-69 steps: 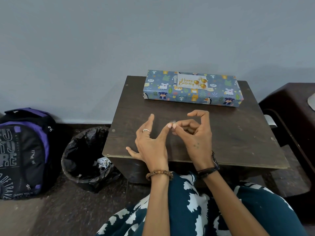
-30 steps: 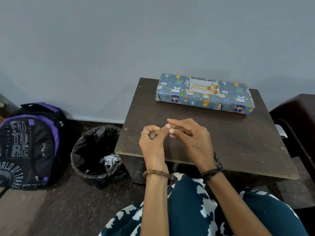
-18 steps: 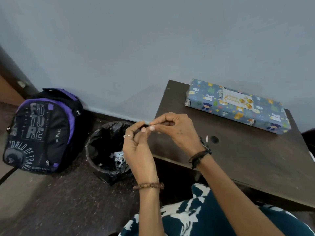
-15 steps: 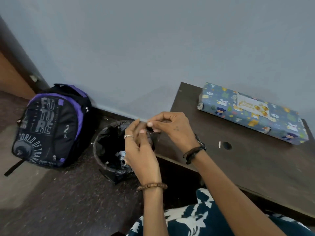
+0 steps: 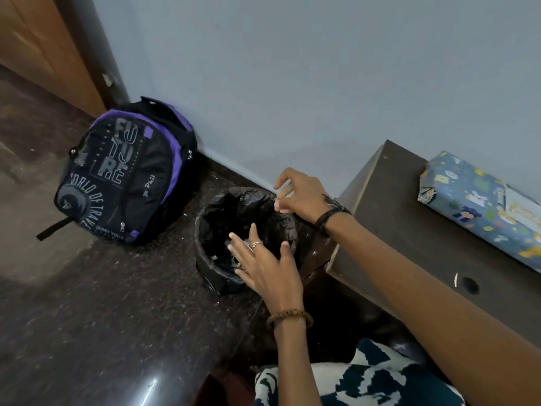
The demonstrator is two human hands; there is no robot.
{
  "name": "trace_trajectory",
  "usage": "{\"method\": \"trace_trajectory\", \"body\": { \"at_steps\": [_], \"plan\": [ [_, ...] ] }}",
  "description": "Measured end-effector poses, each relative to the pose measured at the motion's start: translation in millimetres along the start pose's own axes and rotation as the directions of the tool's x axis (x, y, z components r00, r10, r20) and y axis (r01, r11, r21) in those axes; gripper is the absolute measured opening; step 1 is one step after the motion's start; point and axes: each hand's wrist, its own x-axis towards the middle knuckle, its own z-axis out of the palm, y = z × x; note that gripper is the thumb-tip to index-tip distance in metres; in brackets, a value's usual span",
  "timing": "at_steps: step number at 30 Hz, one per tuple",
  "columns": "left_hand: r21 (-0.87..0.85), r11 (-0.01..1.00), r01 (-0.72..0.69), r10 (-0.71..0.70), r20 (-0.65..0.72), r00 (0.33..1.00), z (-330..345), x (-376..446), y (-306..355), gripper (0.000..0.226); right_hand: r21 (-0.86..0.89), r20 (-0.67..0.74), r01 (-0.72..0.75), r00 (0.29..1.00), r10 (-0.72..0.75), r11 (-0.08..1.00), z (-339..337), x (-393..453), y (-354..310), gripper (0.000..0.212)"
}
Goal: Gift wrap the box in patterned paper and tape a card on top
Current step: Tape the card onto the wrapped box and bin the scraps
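Note:
The gift box (image 5: pixel 474 203), wrapped in blue animal-print paper, lies at the back of the dark wooden table (image 5: pixel 395 230), partly cut off at the right edge. A white card (image 5: pixel 524 209) sits on its top. My left hand (image 5: pixel 263 268) hovers over the bin with its fingers spread, holding nothing. My right hand (image 5: pixel 301 194) is above the bin's far rim, fingers loosely spread and empty.
A small bin lined with a black bag (image 5: pixel 222 230) stands on the floor left of the table, with paper scraps inside. A black and purple backpack (image 5: pixel 126 177) leans against the wall further left. A wooden door frame (image 5: pixel 58 45) is at the top left.
Both hands moved left from the table to above the bin and opened; the small scrap they pinched together is no longer in them. The view swung left.

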Motion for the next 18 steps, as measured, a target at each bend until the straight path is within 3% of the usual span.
{"method": "trace_trajectory", "body": {
  "at_steps": [3, 6, 11, 13, 15, 16, 18],
  "plan": [
    [0.150, 0.989, 0.008, -0.008, 0.000, 1.000, 3.1, 1.0, -6.0, 0.067, -0.180, 0.006, -0.028, 1.000, 0.029, 0.983, 12.9, 18.6, 2.4, 0.024],
    [0.230, 0.973, 0.012, -0.011, -0.005, 1.000, 4.9, 2.9, -11.3, 0.071, -0.273, 0.038, -0.024, 0.999, 0.035, 0.962, 25.3, 30.8, 7.5, 0.013],
    [0.180, 0.981, 0.066, -0.064, -0.016, 0.998, 9.9, 10.7, -22.3, 0.071, -0.323, 0.033, -0.044, 0.998, 0.057, 0.945, 43.6, 44.1, 24.8, 0.025],
    [0.043, 0.995, 0.086, -0.085, -0.027, 0.996, 11.6, 11.8, -23.1, 0.066, -0.320, 0.045, -0.078, 0.994, 0.097, 0.944, 47.2, 49.9, 26.7, 0.025],
    [-0.213, 0.965, 0.153, -0.157, -0.003, 0.988, 12.5, 13.1, -24.7, 0.058, -0.322, 0.056, -0.098, 0.991, 0.122, 0.942, 49.4, 55.8, 28.9, 0.022],
    [-0.383, 0.892, 0.240, -0.244, 0.040, 0.969, 12.1, 15.4, -25.6, 0.052, -0.322, 0.069, -0.108, 0.988, 0.137, 0.940, 50.9, 58.4, 30.5, 0.021],
    [-0.686, 0.566, 0.457, -0.429, 0.227, 0.874, 9.9, 21.9, -28.2, 0.041, -0.311, 0.097, -0.140, 0.979, 0.178, 0.940, 53.3, 59.5, 31.0, 0.017]
  ]
}}
